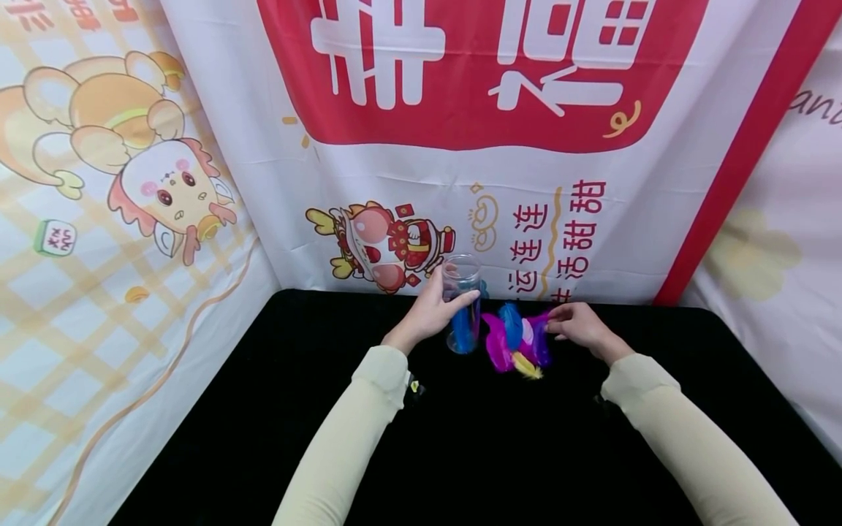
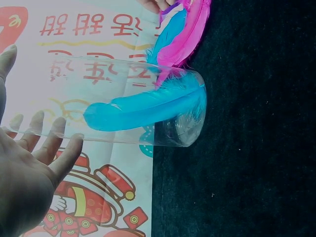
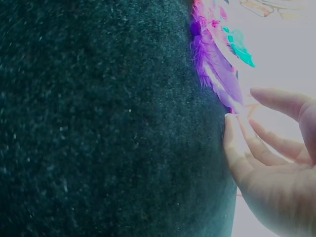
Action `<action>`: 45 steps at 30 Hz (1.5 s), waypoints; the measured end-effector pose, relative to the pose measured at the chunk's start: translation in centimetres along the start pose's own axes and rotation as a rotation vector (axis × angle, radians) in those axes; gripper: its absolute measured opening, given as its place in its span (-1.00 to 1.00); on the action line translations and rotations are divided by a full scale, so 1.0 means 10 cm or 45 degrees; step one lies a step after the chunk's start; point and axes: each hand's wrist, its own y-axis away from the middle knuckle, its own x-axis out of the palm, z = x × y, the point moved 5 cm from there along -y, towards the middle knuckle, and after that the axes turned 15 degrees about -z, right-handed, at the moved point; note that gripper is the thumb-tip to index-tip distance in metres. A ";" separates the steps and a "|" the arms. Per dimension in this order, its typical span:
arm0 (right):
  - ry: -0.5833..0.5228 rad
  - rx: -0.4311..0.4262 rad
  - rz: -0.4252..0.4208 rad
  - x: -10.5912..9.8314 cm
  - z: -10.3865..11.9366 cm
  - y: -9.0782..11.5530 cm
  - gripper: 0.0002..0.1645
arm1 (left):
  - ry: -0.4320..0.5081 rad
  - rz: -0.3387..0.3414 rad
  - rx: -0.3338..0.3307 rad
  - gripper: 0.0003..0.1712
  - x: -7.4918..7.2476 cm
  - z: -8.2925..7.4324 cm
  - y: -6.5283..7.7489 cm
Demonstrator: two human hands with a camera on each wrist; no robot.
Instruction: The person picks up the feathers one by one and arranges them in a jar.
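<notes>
My left hand (image 1: 430, 305) grips a tall clear cylindrical cup (image 1: 463, 269), thumb on one side and fingers on the other. Inside the cup stands a blue feather (image 2: 143, 109), its fluffy end toward the base. Right of the cup lies a small group of feathers: magenta (image 1: 498, 349), blue (image 1: 509, 325), pale pink (image 1: 527, 333), yellow (image 1: 526, 366) and purple (image 1: 541, 347). At the right side of this group is my right hand (image 1: 582, 326). Its fingertips (image 3: 230, 123) are right at the tip of the purple feather, with the thumb held apart from them.
A black cloth-covered table (image 1: 500, 453) spreads beneath both hands. Close behind the cup and feathers hangs a white and red printed backdrop (image 1: 487, 164). Another printed sheet (image 1: 131, 292) hangs along the left side, and a pale one (image 1: 783, 292) on the right.
</notes>
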 end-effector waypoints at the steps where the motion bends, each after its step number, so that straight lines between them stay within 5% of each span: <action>1: -0.002 0.007 -0.001 0.00 0.00 0.00 -0.53 | -0.001 -0.001 0.001 -0.12 0.00 0.00 0.00; 45: -0.018 0.037 0.042 0.08 -0.02 0.02 -0.59 | -0.002 -0.006 -0.017 -0.11 0.01 0.01 0.00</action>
